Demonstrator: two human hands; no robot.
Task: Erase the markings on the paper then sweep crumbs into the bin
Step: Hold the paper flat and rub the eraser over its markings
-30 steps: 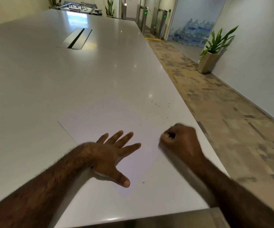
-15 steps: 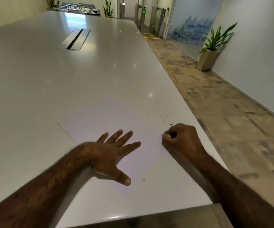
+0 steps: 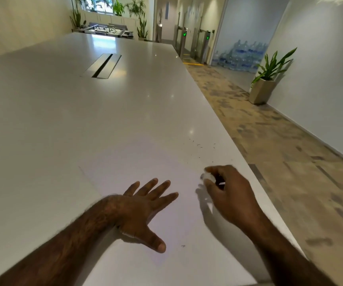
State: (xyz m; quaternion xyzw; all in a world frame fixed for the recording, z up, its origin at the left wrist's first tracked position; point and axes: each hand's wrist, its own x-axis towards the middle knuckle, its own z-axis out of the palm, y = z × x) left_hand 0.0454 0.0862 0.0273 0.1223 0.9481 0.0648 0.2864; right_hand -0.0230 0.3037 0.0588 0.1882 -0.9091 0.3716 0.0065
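Observation:
A white sheet of paper (image 3: 146, 164) lies on the long white table (image 3: 63, 112). My left hand (image 3: 146, 207) rests flat on the sheet's near part, fingers spread. At the paper's right edge, my right hand (image 3: 226, 190) pinches a small white eraser (image 3: 206, 176) between thumb and fingers. Dark eraser crumbs (image 3: 201, 144) are scattered on the table beyond the paper's far right corner. One small crumb (image 3: 183, 246) lies on the paper near my left thumb. No markings show on the visible paper. No bin is in view.
The table's right edge (image 3: 247, 162) runs close to my right hand, with patterned floor (image 3: 290, 162) beyond. A metal cable hatch (image 3: 102, 66) sits in the table farther away. A potted plant (image 3: 266, 83) stands by the right wall.
My right hand has loosened from a tight fist, so the white eraser now shows at its fingertips, and it sits slightly lifted. My left hand stays flat on the paper.

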